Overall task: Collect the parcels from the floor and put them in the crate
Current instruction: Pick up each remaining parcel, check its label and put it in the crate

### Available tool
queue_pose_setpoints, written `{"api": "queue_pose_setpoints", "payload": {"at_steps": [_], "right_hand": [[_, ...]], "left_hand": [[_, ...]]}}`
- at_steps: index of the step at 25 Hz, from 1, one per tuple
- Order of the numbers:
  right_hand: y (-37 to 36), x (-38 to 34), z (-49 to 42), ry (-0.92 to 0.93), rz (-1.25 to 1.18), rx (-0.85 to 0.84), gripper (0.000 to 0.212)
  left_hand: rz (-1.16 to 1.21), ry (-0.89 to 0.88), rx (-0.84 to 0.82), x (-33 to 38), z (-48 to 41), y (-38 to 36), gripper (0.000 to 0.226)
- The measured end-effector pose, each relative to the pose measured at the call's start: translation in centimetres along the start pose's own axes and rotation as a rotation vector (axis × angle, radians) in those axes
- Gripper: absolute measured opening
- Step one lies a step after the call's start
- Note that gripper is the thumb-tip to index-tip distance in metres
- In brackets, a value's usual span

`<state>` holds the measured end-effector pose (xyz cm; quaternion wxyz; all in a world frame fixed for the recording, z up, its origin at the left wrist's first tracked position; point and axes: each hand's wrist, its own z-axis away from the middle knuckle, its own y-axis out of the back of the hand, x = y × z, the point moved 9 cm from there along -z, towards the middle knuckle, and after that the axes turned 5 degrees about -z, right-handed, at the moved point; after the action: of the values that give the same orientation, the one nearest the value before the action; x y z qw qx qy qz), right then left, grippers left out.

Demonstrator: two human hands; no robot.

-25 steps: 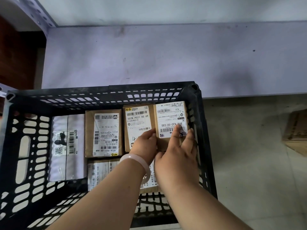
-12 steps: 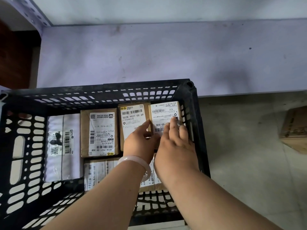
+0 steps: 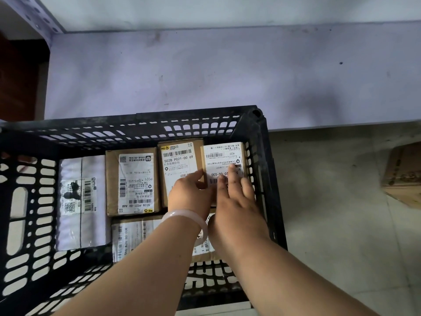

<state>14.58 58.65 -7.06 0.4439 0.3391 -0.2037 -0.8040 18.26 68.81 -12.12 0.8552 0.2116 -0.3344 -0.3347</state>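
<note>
A black slotted crate (image 3: 145,120) stands in front of me with several labelled parcels inside. A small brown parcel (image 3: 224,156) with a white label lies in the crate's far right corner. My left hand (image 3: 191,192), with a pale bangle on the wrist, grips the parcel's left edge, its thumb lying along the gap beside the "502B" parcel (image 3: 177,156). My right hand (image 3: 237,197) presses flat on the small parcel's label with straight fingers. A brown box (image 3: 132,181), a white bag parcel (image 3: 79,201) and a lower box (image 3: 129,238) fill the rest.
A pale lavender shelf board (image 3: 205,71) runs behind the crate, with a perforated metal upright (image 3: 34,17) at the top left. A cardboard box (image 3: 403,174) lies on the grey floor (image 3: 330,213) at the right edge.
The small parcel has gone down flat into the crate's far right corner. My right hand's fingers have slid further over its label, and the left hand has shifted to its left edge.
</note>
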Motion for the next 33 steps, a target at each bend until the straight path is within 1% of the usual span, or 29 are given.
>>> {"api": "queue_pose_setpoints", "payload": {"at_steps": [1,4,9,13,15,17,21,26,29,31,33], "right_hand": [[0.1,0.1,-0.1,0.001,-0.027,0.008,0.081],[0.3,0.2,-0.3,0.008,-0.084,0.058,0.08],[1.1,1.3,0.1,-0.091,-0.239,0.203,0.085],[1.6,1.4,0.0,-0.067,-0.28,0.268,0.079],[1.7,1.4,0.1,-0.048,-0.301,0.285,0.076],[1.8,1.5,0.1,-0.045,-0.317,0.293,0.074],[1.5,1.9,-1.2,-0.111,-0.299,0.193,0.075],[0.9,1.8,-2.4,-0.163,-0.109,0.076,0.075],[1.2,1.6,-3.9,-0.196,-0.032,0.01,0.071],[1.1,1.8,-4.7,-0.248,-0.076,-0.079,0.069],[0.7,2.3,-5.3,-0.273,-0.109,-0.122,0.07]], "left_hand": [[0.01,0.003,-0.002,0.0,-0.2,-0.1,0.032],[0.046,0.008,-0.008,-0.2,-0.4,-0.6,0.041],[0.175,-0.015,-0.009,-0.3,0.6,-0.8,0.045],[0.307,0.025,-0.024,-1.0,0.6,-1.2,0.048],[0.378,0.042,-0.008,-1.2,0.8,-1.0,0.048],[0.397,0.045,0.026,-1.4,1.0,-0.7,0.046],[0.318,-0.007,0.051,-0.7,1.0,-0.3,0.041],[0.134,-0.065,0.068,0.4,0.0,-0.1,0.047],[-0.073,-0.107,0.043,1.6,-2.1,0.0,0.055],[-0.226,-0.169,0.035,2.7,-3.3,0.0,0.055],[-0.371,-0.221,-0.019,3.3,-3.8,-0.8,0.057]]}}
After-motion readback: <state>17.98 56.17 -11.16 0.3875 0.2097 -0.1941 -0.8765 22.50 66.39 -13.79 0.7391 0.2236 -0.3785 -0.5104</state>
